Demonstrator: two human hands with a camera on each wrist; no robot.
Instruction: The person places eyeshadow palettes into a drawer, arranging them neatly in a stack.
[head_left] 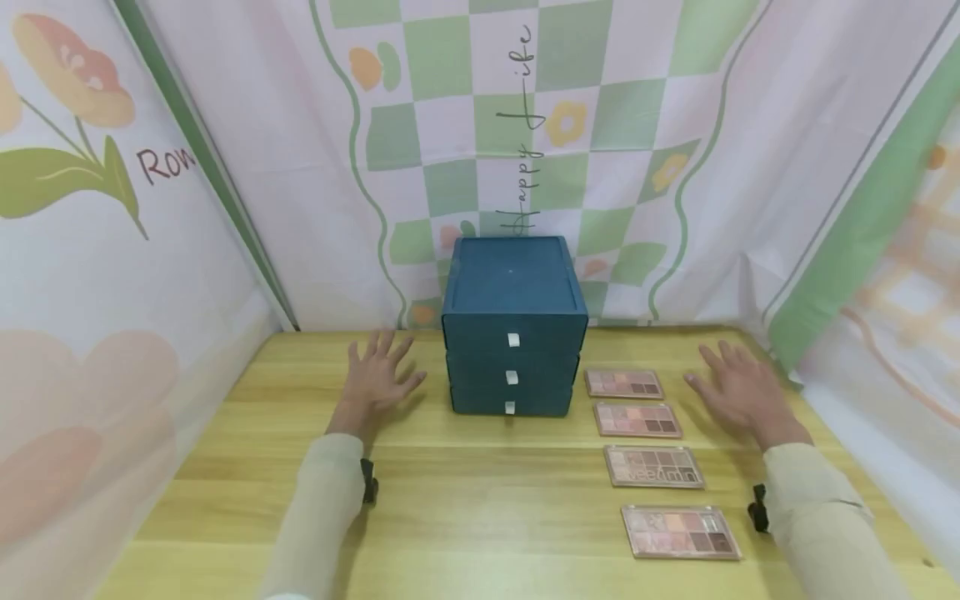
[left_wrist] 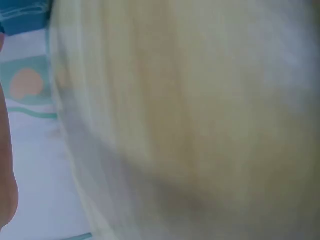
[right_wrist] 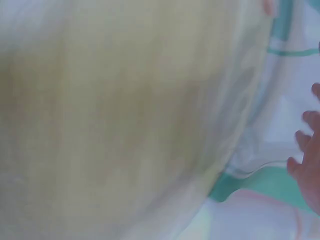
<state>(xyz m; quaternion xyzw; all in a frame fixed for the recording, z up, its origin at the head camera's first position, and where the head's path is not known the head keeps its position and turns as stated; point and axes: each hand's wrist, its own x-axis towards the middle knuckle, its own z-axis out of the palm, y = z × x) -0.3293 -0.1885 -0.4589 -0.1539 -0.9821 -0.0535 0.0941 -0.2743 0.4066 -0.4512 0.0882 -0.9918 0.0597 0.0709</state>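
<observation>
My left hand (head_left: pixel 375 377) is spread, palm down, left of a dark blue drawer box (head_left: pixel 513 292) and holds nothing. The box has three drawers with small white pulls, all pushed in. On the other side, my right hand (head_left: pixel 744 393) has its fingers extended and is also free of any object. Nearest to it are several eyeshadow palettes lying in a column, among them the farthest palette (head_left: pixel 624 384) and the closest palette (head_left: pixel 680 532). In the left wrist view only an edge of the hand (left_wrist: pixel 7 175) shows; fingers (right_wrist: pixel 309 145) appear at the right wrist view's border.
Everything stands on a wooden table (head_left: pixel 480 500) with light grain. A printed curtain (head_left: pixel 510 100) hangs directly behind the box, and further curtains (head_left: pixel 112 333) close off both sides. Each forearm wears a black wrist device (head_left: pixel 368 482).
</observation>
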